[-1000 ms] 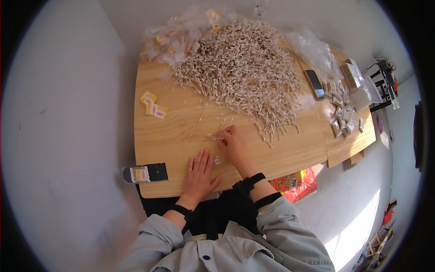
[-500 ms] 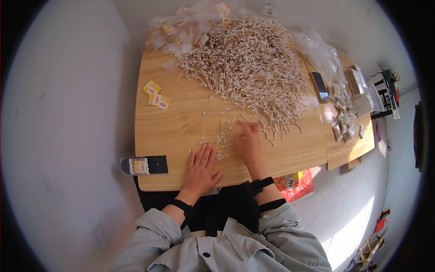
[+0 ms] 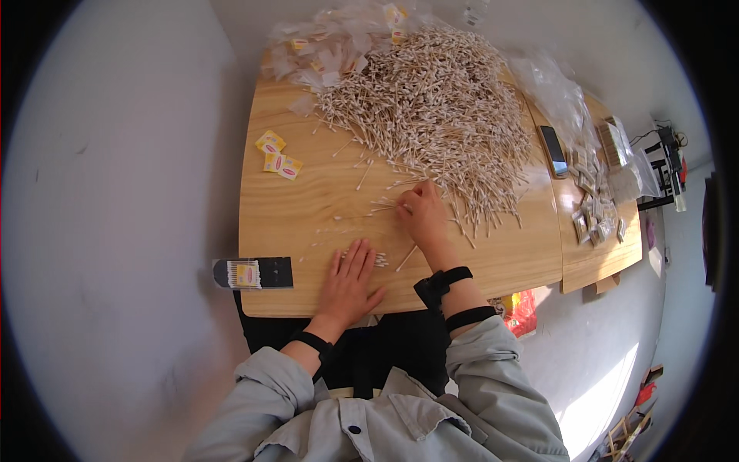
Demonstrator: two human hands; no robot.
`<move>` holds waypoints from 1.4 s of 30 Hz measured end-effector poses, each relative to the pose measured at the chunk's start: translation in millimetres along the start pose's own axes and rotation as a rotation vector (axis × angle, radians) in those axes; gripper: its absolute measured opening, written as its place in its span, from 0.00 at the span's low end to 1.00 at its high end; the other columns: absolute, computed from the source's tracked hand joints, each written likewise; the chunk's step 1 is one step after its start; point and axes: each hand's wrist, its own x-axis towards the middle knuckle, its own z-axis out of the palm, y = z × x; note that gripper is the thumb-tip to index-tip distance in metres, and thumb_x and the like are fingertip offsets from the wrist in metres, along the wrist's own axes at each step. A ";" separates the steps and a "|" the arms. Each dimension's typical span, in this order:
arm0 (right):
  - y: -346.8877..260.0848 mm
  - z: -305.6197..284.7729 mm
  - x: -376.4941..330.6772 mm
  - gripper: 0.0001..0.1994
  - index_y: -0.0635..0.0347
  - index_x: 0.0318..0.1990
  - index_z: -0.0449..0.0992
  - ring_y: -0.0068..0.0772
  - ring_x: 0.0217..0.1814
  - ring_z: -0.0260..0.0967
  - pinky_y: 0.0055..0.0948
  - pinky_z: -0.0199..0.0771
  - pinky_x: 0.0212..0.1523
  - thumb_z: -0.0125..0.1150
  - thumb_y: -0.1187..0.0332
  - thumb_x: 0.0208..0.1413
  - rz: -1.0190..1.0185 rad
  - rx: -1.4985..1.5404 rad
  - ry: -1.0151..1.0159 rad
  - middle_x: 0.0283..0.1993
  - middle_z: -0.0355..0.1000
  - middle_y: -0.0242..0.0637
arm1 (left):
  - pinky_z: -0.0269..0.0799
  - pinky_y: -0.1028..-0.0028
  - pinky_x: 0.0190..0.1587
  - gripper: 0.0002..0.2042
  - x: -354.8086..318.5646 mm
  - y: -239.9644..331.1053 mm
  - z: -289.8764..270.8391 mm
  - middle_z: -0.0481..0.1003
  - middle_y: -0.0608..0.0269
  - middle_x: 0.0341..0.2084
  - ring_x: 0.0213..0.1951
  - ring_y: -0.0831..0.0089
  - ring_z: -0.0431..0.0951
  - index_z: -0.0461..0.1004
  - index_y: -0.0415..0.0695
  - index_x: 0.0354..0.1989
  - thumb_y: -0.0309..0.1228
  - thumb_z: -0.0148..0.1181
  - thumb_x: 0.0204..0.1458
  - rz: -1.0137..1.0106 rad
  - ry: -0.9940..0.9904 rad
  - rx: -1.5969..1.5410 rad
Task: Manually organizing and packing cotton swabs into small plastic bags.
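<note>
My left hand (image 3: 350, 281) lies flat on the table near its front edge, fingers stretched out. Under and beside it is a small row of cotton swabs (image 3: 380, 260); their white tips show right of the fingers, the rest is covered. At the near edge of a big heap of cotton swabs (image 3: 431, 108), my right hand (image 3: 423, 214) has its fingers curled together. A few swabs (image 3: 382, 205) poke out left of its fingertips; the grip itself is partly hidden. One loose swab (image 3: 406, 258) rests between the two hands.
Left on the table are yellow-white cards (image 3: 279, 156) and a dark tray with packed swabs (image 3: 254, 273) at the edge. Clear plastic bags (image 3: 327, 50) pile up behind. To the right are a phone (image 3: 553, 152), small filled packs (image 3: 593, 219) and a plastic bag (image 3: 554, 96).
My right hand has moved up toward the heap and its fingers have curled in. Loose swabs near the hands have shifted toward the heap. My left hand stays flat; the view has shifted slightly.
</note>
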 end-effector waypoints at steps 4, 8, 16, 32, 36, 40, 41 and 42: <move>-7.4 9.9 -11.0 0.04 0.54 0.29 0.78 0.42 0.40 0.70 0.39 0.72 0.37 0.66 0.70 0.43 0.080 0.124 -0.091 0.33 0.69 0.38 | 0.41 0.54 0.69 0.37 0.3 0.4 -2.0 0.52 0.50 0.68 0.70 0.58 0.48 0.56 0.38 0.65 0.48 0.58 0.51 -0.005 0.001 0.001; -24.3 18.3 -18.4 0.05 0.55 0.29 0.78 0.43 0.36 0.71 0.40 0.72 0.37 0.67 0.68 0.44 0.121 0.171 -0.087 0.31 0.71 0.38 | 0.41 0.54 0.69 0.37 0.9 -0.2 -2.3 0.52 0.50 0.68 0.70 0.58 0.48 0.57 0.38 0.65 0.48 0.58 0.51 -0.004 -0.003 0.016; -47.7 15.8 -4.2 0.05 0.55 0.29 0.79 0.46 0.37 0.71 0.41 0.73 0.40 0.64 0.68 0.43 0.060 0.307 -0.543 0.31 0.71 0.40 | 0.41 0.51 0.69 0.36 -7.2 -5.7 4.5 0.49 0.42 0.66 0.69 0.48 0.47 0.60 0.38 0.62 0.49 0.59 0.50 -0.005 0.103 -0.044; -116.9 89.3 6.6 0.04 0.52 0.27 0.77 0.43 0.42 0.68 0.39 0.69 0.43 0.64 0.71 0.40 -0.259 0.172 -0.321 0.36 0.67 0.38 | 0.48 0.56 0.68 0.29 -1.6 -6.0 1.0 0.57 0.46 0.64 0.67 0.54 0.54 0.61 0.41 0.64 0.41 0.50 0.54 0.069 0.070 -0.137; -87.6 70.9 18.6 0.03 0.55 0.25 0.77 0.48 0.38 0.70 0.43 0.72 0.39 0.64 0.69 0.42 -0.003 0.144 -0.213 0.33 0.70 0.43 | 0.44 0.52 0.69 0.34 -3.1 -2.9 -2.9 0.58 0.46 0.62 0.67 0.53 0.53 0.62 0.40 0.62 0.46 0.57 0.48 -0.019 -0.083 -0.012; -64.6 37.4 18.5 0.02 0.55 0.26 0.77 0.47 0.40 0.70 0.42 0.72 0.40 0.63 0.70 0.43 0.070 0.175 -0.258 0.34 0.70 0.43 | 0.42 0.52 0.69 0.37 -3.0 -3.4 -3.5 0.57 0.48 0.63 0.67 0.55 0.53 0.59 0.39 0.64 0.48 0.58 0.48 0.003 0.039 0.017; -62.0 27.2 20.1 0.02 0.55 0.26 0.77 0.47 0.40 0.70 0.41 0.72 0.40 0.63 0.71 0.43 0.068 0.135 -0.407 0.33 0.70 0.43 | 0.42 0.52 0.69 0.37 -3.5 -3.6 -2.5 0.57 0.48 0.63 0.67 0.55 0.53 0.59 0.39 0.64 0.48 0.58 0.48 0.000 0.040 0.015; -61.4 22.6 21.2 0.02 0.55 0.26 0.77 0.47 0.40 0.70 0.41 0.72 0.41 0.63 0.71 0.43 0.065 0.095 -0.555 0.33 0.69 0.43 | 0.41 0.51 0.69 0.38 -4.2 -4.1 -1.1 0.56 0.47 0.63 0.67 0.53 0.52 0.57 0.38 0.64 0.48 0.58 0.48 0.001 0.052 0.010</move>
